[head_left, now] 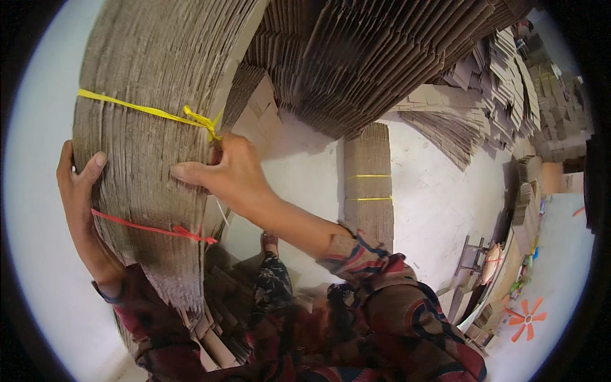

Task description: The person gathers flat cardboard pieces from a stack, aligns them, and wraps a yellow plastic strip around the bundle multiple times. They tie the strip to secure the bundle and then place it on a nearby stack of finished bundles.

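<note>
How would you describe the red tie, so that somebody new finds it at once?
Find the big cardboard bundle gripped by the left hand and right hand. Two ties cross it. The red tie is the lower one, under the yellow tie.

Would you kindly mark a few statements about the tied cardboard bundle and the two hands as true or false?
1. Both hands grip the cardboard bundle. True: left hand, right hand.
2. The upper tie is blue. False: the upper tie is yellow.
3. The lower tie is red. True.
4. The right hand holds scissors. False: it holds only the bundle's edge.
5. A smaller tied stack stands behind. True.
</note>
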The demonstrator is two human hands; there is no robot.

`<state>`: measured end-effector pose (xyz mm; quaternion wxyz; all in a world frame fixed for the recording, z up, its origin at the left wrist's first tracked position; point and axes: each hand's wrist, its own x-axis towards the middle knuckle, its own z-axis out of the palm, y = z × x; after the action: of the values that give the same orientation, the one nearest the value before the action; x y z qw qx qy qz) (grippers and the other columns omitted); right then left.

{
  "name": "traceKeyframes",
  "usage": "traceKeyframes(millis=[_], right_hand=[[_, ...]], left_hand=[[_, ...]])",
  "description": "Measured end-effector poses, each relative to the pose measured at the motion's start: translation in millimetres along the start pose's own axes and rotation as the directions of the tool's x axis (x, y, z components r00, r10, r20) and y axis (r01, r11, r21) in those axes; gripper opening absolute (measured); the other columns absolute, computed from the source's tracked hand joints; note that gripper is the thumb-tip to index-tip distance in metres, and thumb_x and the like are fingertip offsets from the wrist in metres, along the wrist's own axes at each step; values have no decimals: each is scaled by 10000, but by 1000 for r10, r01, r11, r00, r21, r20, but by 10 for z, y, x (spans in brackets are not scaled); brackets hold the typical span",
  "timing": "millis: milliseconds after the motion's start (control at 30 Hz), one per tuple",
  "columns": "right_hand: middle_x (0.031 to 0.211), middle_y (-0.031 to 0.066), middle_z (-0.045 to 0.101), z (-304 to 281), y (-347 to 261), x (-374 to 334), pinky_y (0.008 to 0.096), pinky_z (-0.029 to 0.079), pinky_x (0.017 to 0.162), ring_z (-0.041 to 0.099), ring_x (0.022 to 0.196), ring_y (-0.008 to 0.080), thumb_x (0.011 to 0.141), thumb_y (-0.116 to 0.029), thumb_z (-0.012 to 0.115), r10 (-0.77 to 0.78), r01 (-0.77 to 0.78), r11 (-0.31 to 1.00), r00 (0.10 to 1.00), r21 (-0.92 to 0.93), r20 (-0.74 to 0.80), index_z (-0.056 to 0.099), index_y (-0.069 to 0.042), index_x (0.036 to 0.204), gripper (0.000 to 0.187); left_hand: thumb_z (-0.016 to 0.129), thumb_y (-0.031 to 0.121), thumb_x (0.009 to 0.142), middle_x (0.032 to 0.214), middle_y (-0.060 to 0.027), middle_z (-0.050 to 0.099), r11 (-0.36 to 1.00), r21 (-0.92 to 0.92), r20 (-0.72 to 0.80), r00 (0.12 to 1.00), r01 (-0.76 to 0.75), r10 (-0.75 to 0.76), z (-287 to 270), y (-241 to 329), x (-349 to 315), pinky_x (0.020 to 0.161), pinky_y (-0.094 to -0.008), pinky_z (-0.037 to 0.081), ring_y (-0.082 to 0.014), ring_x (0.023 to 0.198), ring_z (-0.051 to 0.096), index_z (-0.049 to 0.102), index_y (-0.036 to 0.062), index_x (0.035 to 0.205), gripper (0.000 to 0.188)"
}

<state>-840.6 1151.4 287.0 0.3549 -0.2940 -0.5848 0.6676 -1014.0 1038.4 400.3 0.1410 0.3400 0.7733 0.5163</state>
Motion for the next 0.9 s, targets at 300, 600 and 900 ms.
traceKeyframes(millis=[300,600,900], right_hand=[[660,68,550,531,546,282,281,505,425,576,539,142,694,-253,760,402,-417,896,908,154,116,519,22,716,366],[563,76,528,704,1062,376,296,466,366,546,457,157,678,-252,766,520,-496,814,854,303,3,466,-7,654,388],[612,90,525,941,1228,562,312,502,403,559,499,176,660,-274,780,584,-572,764,810,298,57,497,13,656,403]], left_hand=[[767,216,673,884,-147,602,971,231,157,983,56,-94,-240,-897,659,662,-303,493,-200,732,598,498,-82,1027,535],[790,247,644,883,-174,614,938,340,249,956,64,-156,-116,-1681,1084,673,-312,495,-217,755,609,493,-116,1040,614],[791,272,635,960,-208,620,861,508,296,940,-4,-170,-254,-1850,1438,742,-325,494,-239,839,621,468,-171,1117,730]])
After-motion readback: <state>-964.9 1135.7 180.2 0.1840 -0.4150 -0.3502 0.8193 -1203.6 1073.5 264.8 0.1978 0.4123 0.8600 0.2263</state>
